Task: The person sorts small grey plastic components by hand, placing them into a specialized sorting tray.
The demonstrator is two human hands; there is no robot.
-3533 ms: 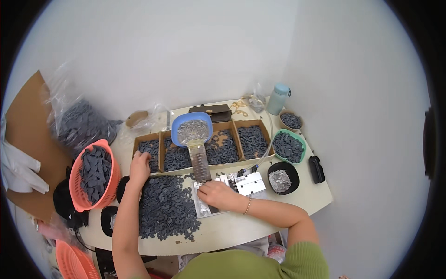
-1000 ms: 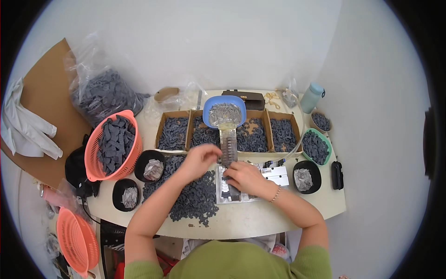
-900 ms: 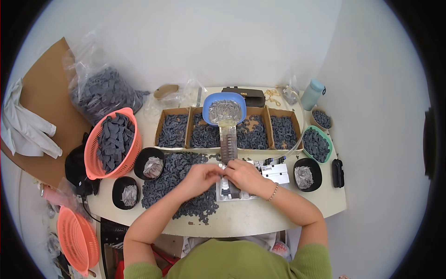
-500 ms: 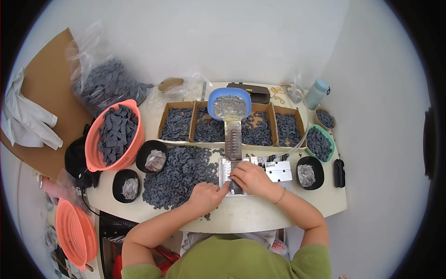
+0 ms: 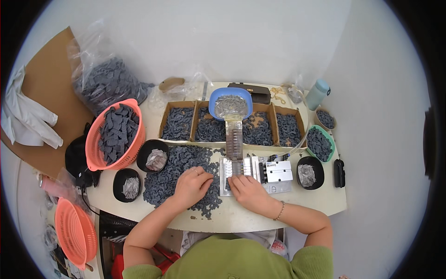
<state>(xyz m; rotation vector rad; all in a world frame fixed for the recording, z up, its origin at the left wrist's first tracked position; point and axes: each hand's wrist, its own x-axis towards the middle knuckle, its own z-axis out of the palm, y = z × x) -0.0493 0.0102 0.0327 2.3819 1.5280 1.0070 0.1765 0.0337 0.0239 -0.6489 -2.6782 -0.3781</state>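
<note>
My left hand (image 5: 192, 184) is over the right part of a pile of small dark grey flat pieces (image 5: 165, 179). Its fingers are curled together; whatever they pinch is too small or hidden to make out. My right hand (image 5: 251, 191) rests at the near side of a metal jig (image 5: 223, 167), with extended fingers touching it. Behind the jig a sloping clear chute (image 5: 233, 139) comes down from a blue tray (image 5: 251, 103) of thin, clear-looking pieces. A silver block with air fittings (image 5: 278, 171) sits to the right of the jig.
Cardboard boxes (image 5: 192, 122) of grey pieces line the back. At left stand a coral basket (image 5: 89, 149) and black bowls (image 5: 117, 191); at right, another black bowl (image 5: 317, 185), a green bowl (image 5: 332, 148) and a bottle (image 5: 317, 94). An air hose (image 5: 305, 137) curves behind the block.
My left hand has left the jig and moved left to the grey pile. My right hand has shifted slightly right and nearer me, uncovering more of the jig.
</note>
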